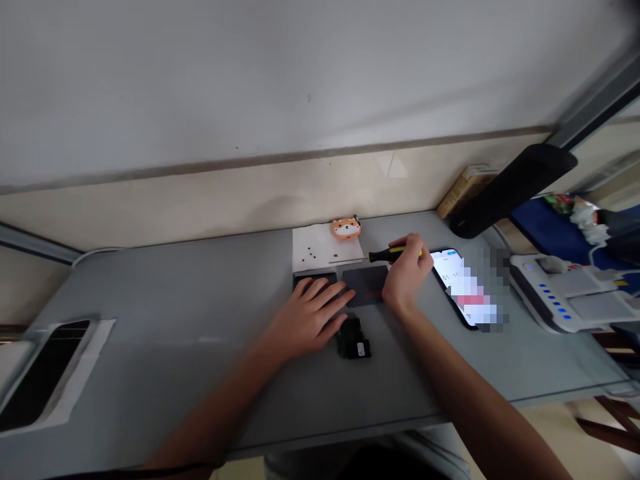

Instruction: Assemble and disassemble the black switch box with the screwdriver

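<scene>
The right hand grips a black-and-yellow screwdriver, its shaft above white paper dotted with small screws; the left hand — fingers loosely spread, gripping nothing — lies over a dark casing, beside a dark panel.

We counted two bare hands, one left hand and one right hand, and just one yellow-and-black screwdriver. We found two flat dark pieces, a left piece and a right piece, plus one small dark component. We made out five clustered screw-like specks, though their smallness left that tally uncertain. We also numbered one dog-faced case, two white sheets, a middle sheet and a far-left sheet, one lit phone, one power strip and one black cylinder
</scene>
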Available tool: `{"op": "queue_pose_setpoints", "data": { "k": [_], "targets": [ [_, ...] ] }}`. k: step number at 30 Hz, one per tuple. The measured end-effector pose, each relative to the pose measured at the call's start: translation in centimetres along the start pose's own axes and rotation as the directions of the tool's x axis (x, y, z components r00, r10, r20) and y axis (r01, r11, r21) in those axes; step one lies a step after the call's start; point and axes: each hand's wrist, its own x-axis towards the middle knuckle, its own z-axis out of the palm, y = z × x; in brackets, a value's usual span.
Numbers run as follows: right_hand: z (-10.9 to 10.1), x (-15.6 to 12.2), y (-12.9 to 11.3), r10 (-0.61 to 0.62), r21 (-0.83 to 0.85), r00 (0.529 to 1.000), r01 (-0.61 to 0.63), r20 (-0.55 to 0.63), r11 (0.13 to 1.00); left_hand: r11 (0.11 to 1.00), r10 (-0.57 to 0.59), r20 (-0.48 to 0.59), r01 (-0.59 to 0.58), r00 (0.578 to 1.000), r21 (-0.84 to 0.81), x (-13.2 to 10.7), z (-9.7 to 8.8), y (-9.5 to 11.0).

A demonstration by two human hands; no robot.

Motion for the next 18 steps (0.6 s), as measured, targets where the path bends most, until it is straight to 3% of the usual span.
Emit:
{"op": "queue_pose_setpoints", "data": {
  "k": [4,7,11,15,18],
  "targets": [
    [0.1,0.1,0.4,0.161,-0.001,0.984,-0.161,0.082,0.987,0.999,-0.035,-0.029,0.036,0.999,0.014,-0.1,-0.5,-0.9],
    [0.2,0.2,0.4,0.21,-0.006,0.965,-0.212,0.157,0.977,0.993,-0.115,-0.097,0.117,0.989,0.022,-0.3,-1.1,-2.5],
    [0.2,0.4,0.2,0.186,-0.02,0.967,-0.186,0.175,0.982,0.964,-0.263,-0.188,0.267,0.946,-0.004,-0.9,-1.4,-4.9],
    [0.0,0.5,0.2,0.098,-0.035,0.981,-0.094,0.17,0.995,0.922,-0.383,-0.151,0.386,0.911,-0.012,-1.5,-0.8,-6.5],
    [-0.3,0.5,0.2,0.031,-0.011,0.989,-0.03,0.144,0.999,0.911,-0.412,-0.096,0.413,0.906,-0.009,-1.7,-0.4,-7.0]
  ]
}}
